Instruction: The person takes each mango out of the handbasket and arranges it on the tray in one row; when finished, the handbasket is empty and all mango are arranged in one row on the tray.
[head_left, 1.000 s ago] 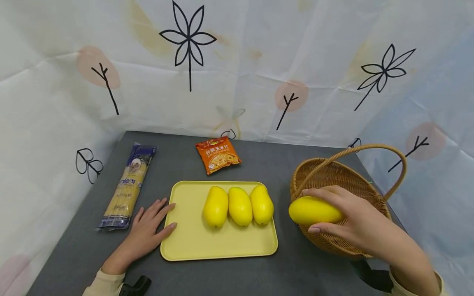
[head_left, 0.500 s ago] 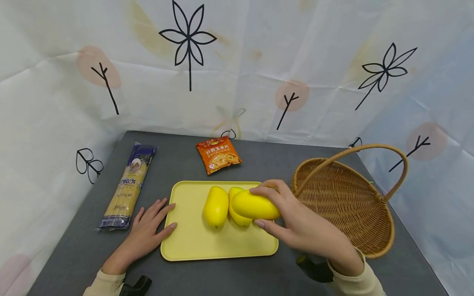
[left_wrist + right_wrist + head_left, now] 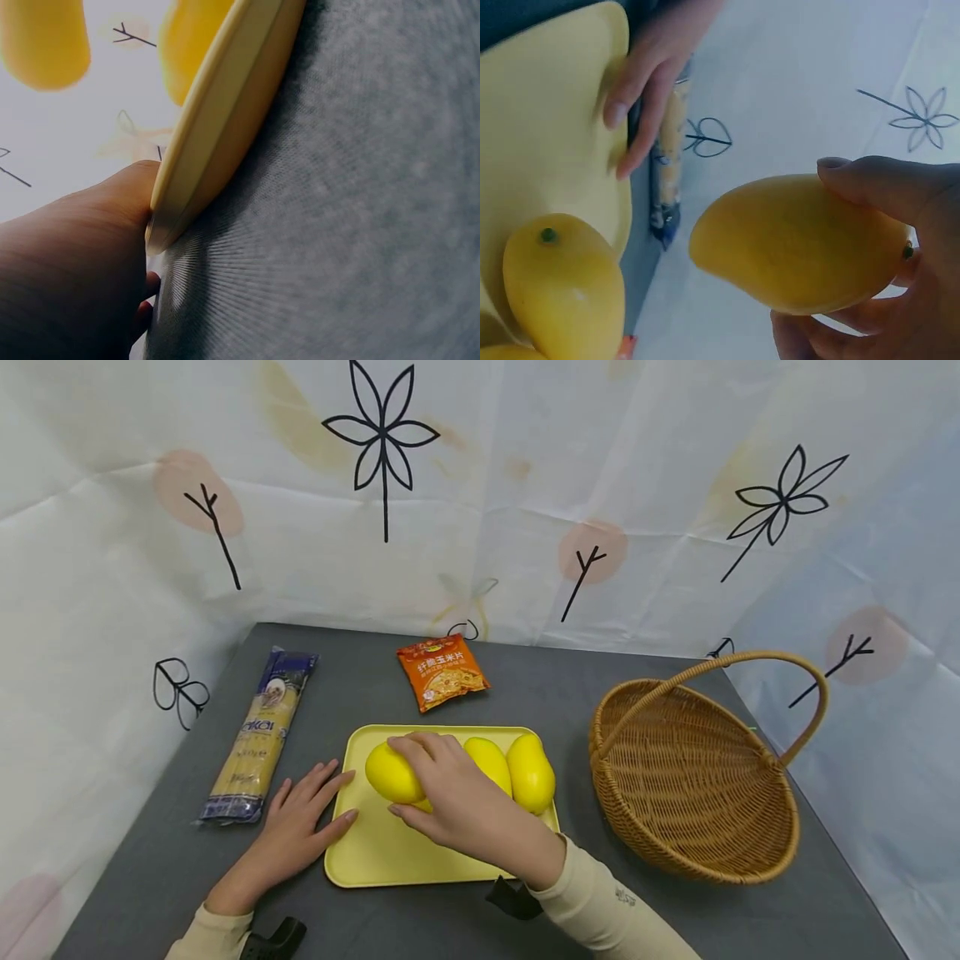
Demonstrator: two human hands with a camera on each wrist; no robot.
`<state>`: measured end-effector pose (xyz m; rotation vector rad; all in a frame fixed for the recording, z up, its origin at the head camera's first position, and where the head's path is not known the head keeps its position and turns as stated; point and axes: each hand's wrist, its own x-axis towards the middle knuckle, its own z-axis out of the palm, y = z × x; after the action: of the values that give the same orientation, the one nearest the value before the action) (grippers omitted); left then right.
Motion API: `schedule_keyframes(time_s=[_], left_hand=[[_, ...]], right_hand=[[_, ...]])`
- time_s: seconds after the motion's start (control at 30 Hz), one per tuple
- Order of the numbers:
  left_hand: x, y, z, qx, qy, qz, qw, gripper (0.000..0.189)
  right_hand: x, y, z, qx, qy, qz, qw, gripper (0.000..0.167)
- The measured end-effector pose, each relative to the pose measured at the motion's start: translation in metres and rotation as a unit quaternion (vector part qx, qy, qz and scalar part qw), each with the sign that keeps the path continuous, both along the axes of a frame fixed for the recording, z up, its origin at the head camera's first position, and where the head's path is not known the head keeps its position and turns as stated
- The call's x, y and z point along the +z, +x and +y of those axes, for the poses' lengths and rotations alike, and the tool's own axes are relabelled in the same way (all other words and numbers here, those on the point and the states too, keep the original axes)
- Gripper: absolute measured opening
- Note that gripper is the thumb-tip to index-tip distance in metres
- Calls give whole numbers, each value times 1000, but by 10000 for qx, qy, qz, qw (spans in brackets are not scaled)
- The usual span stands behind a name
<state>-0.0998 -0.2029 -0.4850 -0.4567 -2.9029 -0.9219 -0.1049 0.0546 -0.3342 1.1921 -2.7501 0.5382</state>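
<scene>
A yellow mango [image 3: 390, 774] is gripped in my right hand [image 3: 472, 802], above the left part of the yellow tray [image 3: 405, 860]. In the right wrist view, thumb and fingers wrap one end of this mango [image 3: 795, 244], which is raised off the tray. On the tray's right side lie a mango [image 3: 531, 772] and a middle mango [image 3: 491, 762], partly covered by the hand. Another mango, left of these, is almost hidden under my right hand. My left hand [image 3: 303, 822] lies with spread fingers on the table, its thumb and forefinger touching the tray's left rim.
The wicker basket [image 3: 697, 785] with a tall arched handle [image 3: 813, 693] stands tilted on the right. Behind the tray lies an orange snack packet [image 3: 442, 673]. A pack of spaghetti [image 3: 258, 739] lies at the left. Printed cloth walls [image 3: 495, 460] close in the grey table [image 3: 570, 693].
My right hand has carried the mango from the basket leftward across the tray, past the mangoes on the right to the left one. My left hand has stayed at the tray's edge.
</scene>
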Motion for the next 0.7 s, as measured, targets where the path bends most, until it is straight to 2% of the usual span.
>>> schedule_keyframes(time_s=[0.1,0.17,0.47,0.6,0.7], left_hand=[[-1,0,0,-7,38,-9,10000,57],[0,0,0,-14,46,-20,10000,57],[0,-2,-1,-39,27,-69,10000,57],[-1,-1,0,-14,31,-70,10000,57],[-1,-1,1,0,65,-65,10000,57]], right_hand=[[-8,-10,-15,-208,458,404,9979,62],[-13,-16,-23,-288,689,527,9958,60],[-44,-44,-44,-633,1011,357,9922,57],[-57,-48,-51,-705,1200,336,9897,58],[-60,-47,-56,-737,1418,507,9859,59]])
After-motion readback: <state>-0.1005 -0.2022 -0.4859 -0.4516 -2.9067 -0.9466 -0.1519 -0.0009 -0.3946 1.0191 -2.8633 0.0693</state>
